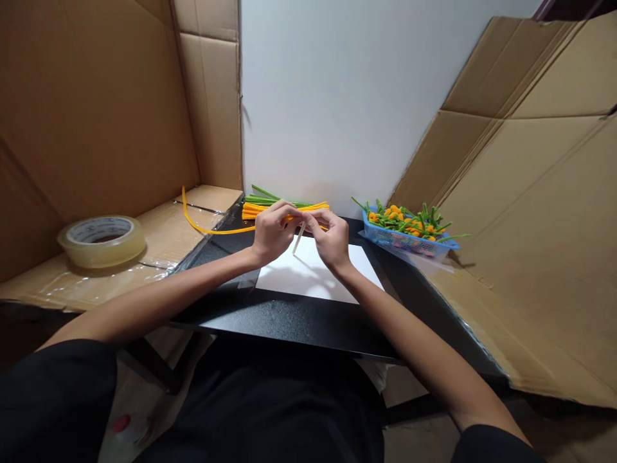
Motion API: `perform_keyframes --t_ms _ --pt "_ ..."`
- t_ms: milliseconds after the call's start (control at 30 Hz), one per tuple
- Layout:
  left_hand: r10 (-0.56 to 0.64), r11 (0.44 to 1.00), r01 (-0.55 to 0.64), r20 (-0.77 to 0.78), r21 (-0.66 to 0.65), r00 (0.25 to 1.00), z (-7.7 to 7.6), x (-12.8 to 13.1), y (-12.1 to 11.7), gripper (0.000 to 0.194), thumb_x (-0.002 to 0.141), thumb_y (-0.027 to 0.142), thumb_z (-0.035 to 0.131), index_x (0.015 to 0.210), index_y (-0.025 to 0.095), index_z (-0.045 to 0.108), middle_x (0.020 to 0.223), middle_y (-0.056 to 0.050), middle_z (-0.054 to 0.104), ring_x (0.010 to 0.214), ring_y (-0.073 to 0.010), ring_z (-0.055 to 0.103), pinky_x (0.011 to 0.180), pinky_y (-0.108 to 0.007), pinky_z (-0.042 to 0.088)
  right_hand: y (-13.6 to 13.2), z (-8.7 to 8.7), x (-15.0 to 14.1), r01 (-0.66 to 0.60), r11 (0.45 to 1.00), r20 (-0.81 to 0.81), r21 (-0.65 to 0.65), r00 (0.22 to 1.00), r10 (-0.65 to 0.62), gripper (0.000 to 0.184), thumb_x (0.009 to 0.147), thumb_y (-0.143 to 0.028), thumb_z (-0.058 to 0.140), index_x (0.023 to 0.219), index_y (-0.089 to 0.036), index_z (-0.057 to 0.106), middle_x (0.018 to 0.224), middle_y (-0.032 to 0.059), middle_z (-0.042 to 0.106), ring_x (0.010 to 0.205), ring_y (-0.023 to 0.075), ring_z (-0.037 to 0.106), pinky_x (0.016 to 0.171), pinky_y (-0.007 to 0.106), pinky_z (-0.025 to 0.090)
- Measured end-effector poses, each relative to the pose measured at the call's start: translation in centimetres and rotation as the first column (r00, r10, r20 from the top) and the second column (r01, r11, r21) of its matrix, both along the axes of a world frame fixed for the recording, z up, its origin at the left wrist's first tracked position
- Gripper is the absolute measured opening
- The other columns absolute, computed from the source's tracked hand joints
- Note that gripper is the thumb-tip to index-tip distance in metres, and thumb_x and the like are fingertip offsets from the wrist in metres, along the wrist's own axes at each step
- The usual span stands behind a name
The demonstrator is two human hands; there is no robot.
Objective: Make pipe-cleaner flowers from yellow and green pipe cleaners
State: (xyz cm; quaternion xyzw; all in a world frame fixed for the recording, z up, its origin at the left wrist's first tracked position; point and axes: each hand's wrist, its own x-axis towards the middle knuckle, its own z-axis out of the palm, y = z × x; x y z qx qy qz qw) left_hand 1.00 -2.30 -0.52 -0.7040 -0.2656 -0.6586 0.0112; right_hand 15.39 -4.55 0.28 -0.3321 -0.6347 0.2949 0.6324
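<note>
My left hand is closed on a long orange pipe cleaner. Its free end runs out to the left and curves upward over the cardboard. A thin, pale stick slants down from between my fingertips, its upper end hidden by them. My right hand pinches at the top of this stick, where the fingers of both hands meet. Both hands are above a white sheet of paper. Just behind them lie a bundle of orange pipe cleaners and some green pipe cleaners.
A blue basket at the right holds several green stems with orange tops. A roll of clear tape lies on cardboard at the left. Cardboard walls flank the black table, with a white wall behind.
</note>
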Motion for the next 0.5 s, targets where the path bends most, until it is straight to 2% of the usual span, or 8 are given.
perform_keyframes --t_ms 67,200,300,500 --pt "-0.009 0.999 0.008 -0.023 -0.031 1.0 0.2 -0.1 0.2 0.017 0.091 0.029 0.068 0.076 0.021 0.072 0.08 -0.003 0.072 0.073 -0.0142 0.065 0.068 -0.028 0.051 0.6 0.3 0.6 -0.088 0.994 -0.038 -0.07 0.996 0.086 0.028 0.074 -0.049 0.085 0.079 -0.023 0.078 0.083 0.004 0.076 0.082 0.0212 0.071 0.084 0.042 0.059" --pt "-0.064 0.993 0.057 -0.065 -0.108 0.996 0.6 -0.4 1.0 0.024 0.088 0.041 0.072 0.075 0.021 0.075 0.076 -0.003 0.073 0.067 -0.0136 0.064 0.065 -0.028 0.05 1.7 0.6 1.8 -0.25 0.939 -0.109 -0.236 0.967 0.231 0.03 0.068 -0.048 0.089 0.079 -0.022 0.079 0.08 0.0042 0.077 0.077 0.0203 0.072 0.082 0.044 0.061" --pt "-0.064 0.984 0.05 -0.074 -0.171 0.995 1.0 -0.7 1.2 0.026 0.086 0.046 0.075 0.076 0.021 0.077 0.07 -0.002 0.074 0.06 -0.0125 0.061 0.061 -0.027 0.047 2.2 0.7 2.2 -0.267 0.92 -0.121 -0.287 0.963 0.242 0.033 0.067 -0.049 0.09 0.081 -0.021 0.081 0.081 0.0053 0.078 0.078 0.0206 0.073 0.083 0.045 0.062" --pt "-0.1 0.962 0.07 -0.101 -0.265 0.99 1.5 -1.0 1.1 0.027 0.084 0.046 0.076 0.081 0.019 0.078 0.074 -0.004 0.076 0.063 -0.0126 0.064 0.062 -0.026 0.047 2.5 0.5 2.4 -0.196 0.947 -0.064 -0.254 0.98 0.186 0.043 0.063 -0.057 0.088 0.083 -0.02 0.081 0.086 0.0051 0.079 0.08 0.0192 0.073 0.086 0.041 0.062"
